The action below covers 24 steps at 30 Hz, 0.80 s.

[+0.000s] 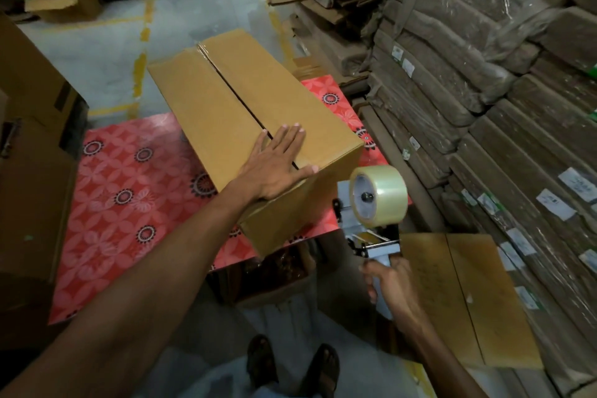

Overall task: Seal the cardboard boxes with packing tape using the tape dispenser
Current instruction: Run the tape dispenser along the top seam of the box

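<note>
A long brown cardboard box (232, 97) lies on a red patterned table (129, 197), its two top flaps closed with an open seam running down the middle. My left hand (277, 165) presses flat on the near end of the box, fingers straight across the seam. My right hand (391, 284) grips the handle of a tape dispenser (371, 236) just off the box's near right corner. A roll of clear packing tape (379, 195) sits on the dispenser, level with the box's near end and a little apart from it.
Wrapped bundles of flat cardboard (484, 107) are stacked high along the right. A flattened carton (468, 294) lies at lower right. Brown boxes (29, 145) stand at the left. An open box (274, 275) sits under the table's near edge. My sandalled feet (290, 365) stand below.
</note>
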Each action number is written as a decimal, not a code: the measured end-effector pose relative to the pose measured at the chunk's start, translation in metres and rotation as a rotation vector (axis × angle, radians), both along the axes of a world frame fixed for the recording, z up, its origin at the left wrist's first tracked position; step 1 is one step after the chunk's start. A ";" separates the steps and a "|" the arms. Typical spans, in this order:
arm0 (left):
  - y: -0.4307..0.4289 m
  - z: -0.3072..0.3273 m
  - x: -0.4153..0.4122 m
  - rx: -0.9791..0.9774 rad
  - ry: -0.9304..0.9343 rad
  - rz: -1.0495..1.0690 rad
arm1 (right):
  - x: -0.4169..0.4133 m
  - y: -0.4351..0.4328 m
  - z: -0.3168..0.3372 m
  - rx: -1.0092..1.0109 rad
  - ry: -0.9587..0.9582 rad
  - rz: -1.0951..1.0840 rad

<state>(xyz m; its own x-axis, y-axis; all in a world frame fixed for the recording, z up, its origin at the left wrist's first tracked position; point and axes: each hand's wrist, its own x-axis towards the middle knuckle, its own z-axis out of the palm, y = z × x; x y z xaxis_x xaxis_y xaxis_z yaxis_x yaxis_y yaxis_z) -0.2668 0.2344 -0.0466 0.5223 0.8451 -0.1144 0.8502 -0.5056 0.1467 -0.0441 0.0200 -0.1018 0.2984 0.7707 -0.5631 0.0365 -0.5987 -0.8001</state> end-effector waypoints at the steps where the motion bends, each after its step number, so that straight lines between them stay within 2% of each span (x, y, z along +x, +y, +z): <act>1: -0.001 0.000 0.001 0.002 -0.005 0.000 | 0.005 0.002 -0.002 0.013 0.000 -0.074; 3: -0.005 0.002 0.002 -0.002 -0.012 -0.004 | 0.019 0.019 -0.007 0.039 -0.011 -0.201; 6: -0.010 0.004 0.001 0.004 0.015 0.003 | 0.041 0.064 -0.015 0.068 -0.127 -0.249; 9: -0.017 0.004 -0.007 -0.007 0.024 0.022 | 0.057 0.108 -0.024 0.050 -0.334 -0.168; 16: -0.039 -0.002 -0.011 0.006 0.086 0.123 | 0.072 0.170 -0.072 -0.051 -0.620 0.152; 19: -0.039 -0.007 -0.005 0.050 0.079 0.132 | 0.068 0.177 -0.088 -0.082 -0.670 0.207; 24: -0.039 -0.003 -0.009 0.015 0.074 0.142 | 0.069 0.182 -0.102 -0.168 -0.727 0.274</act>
<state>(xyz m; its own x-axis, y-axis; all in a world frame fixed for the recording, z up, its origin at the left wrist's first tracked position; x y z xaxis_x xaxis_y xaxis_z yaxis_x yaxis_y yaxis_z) -0.2754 0.1950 -0.0500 0.3879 0.9117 -0.1349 0.9215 -0.3810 0.0749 0.0248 0.2016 -0.2040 0.4478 0.7918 -0.4154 0.6782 -0.6035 -0.4193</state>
